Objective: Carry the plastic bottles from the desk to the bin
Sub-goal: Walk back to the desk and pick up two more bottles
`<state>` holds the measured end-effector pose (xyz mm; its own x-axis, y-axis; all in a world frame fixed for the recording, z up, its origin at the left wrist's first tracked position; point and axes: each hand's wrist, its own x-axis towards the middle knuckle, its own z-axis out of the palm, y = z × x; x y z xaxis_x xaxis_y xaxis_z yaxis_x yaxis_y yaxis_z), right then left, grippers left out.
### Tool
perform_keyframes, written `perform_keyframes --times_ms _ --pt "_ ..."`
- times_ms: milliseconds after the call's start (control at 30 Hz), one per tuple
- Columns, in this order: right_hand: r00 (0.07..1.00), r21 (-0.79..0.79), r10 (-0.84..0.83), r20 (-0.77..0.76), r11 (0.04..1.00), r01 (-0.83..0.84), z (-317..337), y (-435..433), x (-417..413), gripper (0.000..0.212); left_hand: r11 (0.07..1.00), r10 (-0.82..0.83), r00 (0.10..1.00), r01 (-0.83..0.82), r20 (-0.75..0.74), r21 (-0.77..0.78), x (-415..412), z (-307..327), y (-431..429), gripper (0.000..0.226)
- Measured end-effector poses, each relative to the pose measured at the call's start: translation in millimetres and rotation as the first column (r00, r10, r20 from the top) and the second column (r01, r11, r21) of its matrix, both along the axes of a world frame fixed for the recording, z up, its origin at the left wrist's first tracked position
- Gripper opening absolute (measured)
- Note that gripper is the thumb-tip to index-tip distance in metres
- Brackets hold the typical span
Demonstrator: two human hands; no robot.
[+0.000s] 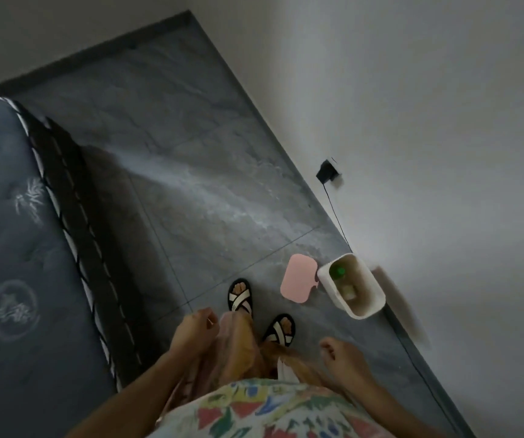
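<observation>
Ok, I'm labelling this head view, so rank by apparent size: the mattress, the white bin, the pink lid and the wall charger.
1. mattress, by far the largest, though cut off by the frame
2. white bin
3. pink lid, close to the bin, so this order is unsure
4. wall charger, smallest

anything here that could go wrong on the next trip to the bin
The pink lid lies flat on the floor just ahead of the sandalled feet, so it could be stepped on or slipped on. A black cable hangs from the wall plug to the floor beside the bin and could snag a foot.
</observation>
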<state>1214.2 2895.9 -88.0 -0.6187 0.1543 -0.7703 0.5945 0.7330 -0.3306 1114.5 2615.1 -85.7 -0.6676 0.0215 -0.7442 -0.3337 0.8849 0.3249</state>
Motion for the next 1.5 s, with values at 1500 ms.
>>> perform_keyframes --times_ms 1500 --pt "0.879 -0.007 0.476 -0.019 0.879 -0.476 -3.8 -291.2 -734.0 0.009 0.849 0.529 0.848 -0.529 -0.037 0.006 -511.2 5.2 -337.0 0.012"
